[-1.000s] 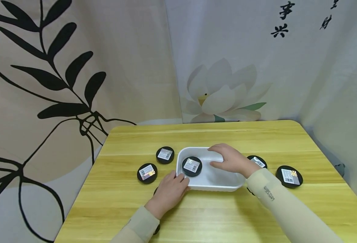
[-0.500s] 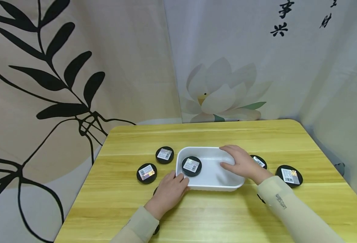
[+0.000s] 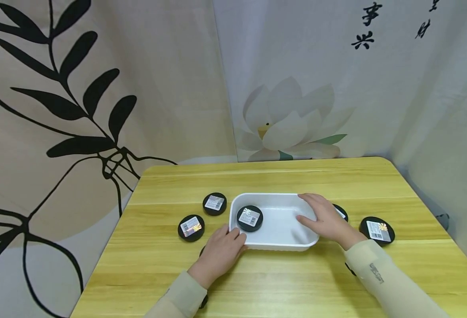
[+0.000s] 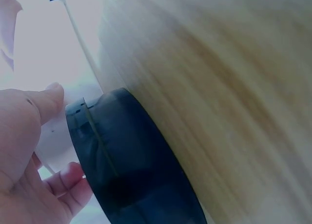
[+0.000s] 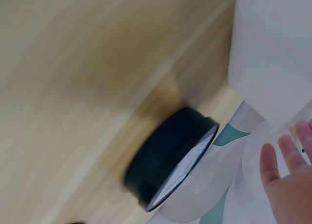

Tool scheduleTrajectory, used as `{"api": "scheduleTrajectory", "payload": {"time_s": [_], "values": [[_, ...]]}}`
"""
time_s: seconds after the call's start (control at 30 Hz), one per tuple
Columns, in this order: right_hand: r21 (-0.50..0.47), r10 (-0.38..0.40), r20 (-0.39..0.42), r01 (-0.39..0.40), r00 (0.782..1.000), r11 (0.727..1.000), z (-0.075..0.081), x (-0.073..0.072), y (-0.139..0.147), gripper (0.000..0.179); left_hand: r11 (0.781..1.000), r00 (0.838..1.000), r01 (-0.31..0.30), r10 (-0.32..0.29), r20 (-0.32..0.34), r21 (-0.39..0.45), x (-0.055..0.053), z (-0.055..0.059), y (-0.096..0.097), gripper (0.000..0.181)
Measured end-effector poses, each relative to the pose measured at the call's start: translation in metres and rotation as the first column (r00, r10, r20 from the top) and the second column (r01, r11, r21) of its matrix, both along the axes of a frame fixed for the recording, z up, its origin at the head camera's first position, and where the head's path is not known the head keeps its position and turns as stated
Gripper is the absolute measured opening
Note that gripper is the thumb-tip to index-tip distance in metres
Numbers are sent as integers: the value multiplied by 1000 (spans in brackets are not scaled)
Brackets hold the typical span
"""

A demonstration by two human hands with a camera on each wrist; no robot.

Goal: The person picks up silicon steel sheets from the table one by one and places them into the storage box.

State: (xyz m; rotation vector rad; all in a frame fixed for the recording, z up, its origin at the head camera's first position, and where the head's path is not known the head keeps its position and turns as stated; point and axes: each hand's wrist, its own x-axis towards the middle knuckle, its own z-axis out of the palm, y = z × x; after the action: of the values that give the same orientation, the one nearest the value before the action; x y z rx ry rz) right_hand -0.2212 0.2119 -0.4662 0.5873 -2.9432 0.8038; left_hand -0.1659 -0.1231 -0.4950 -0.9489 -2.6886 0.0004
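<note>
A white rectangular plastic tray (image 3: 285, 221) sits mid-table, with a round black flat container (image 3: 250, 218) bearing a barcode label lying at its left end. At the tray's front left corner, my left hand (image 3: 219, 251) grips the rim. Close beside that hand in the left wrist view stands another black container (image 4: 141, 160). My right hand (image 3: 330, 223) is over the tray's right end, thumb apart from the fingers and nothing between them. Its fingertips are right at the back right corner. The right wrist view shows a black container (image 5: 168, 158) beside this hand.
Two labelled containers lie left of the tray, one farther back (image 3: 214, 203) and one nearer (image 3: 191, 228). Right of it is another container (image 3: 377, 231). Others are partly hidden by the hands and sleeves. A printed curtain (image 3: 169, 88) hangs behind the wooden table (image 3: 273, 282).
My right hand has moved to the right, from over the tray's middle to its right end, uncovering more of the tray floor. The left hand and the container in the tray stay put.
</note>
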Motion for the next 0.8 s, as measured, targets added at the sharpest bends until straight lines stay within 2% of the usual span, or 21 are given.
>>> {"api": "scheduleTrajectory", "payload": {"time_s": [0.17,0.4,0.57,0.8], "values": [[-27,-21,21,22,1000,999,-3,4,7,68,1000,1000,-4,4,10,-16,0,0,0,23],[-36,-41,1,41,999,999,-9,9,18,69,1000,1000,-8,8,18,-18,1,1,0,23],[-56,-65,38,67,997,996,-13,11,29,69,1000,1000,1,-1,2,-6,0,1,0,22],[-33,-113,63,115,992,993,-21,11,44,73,1000,1000,-10,10,27,-15,0,1,0,22]]}}
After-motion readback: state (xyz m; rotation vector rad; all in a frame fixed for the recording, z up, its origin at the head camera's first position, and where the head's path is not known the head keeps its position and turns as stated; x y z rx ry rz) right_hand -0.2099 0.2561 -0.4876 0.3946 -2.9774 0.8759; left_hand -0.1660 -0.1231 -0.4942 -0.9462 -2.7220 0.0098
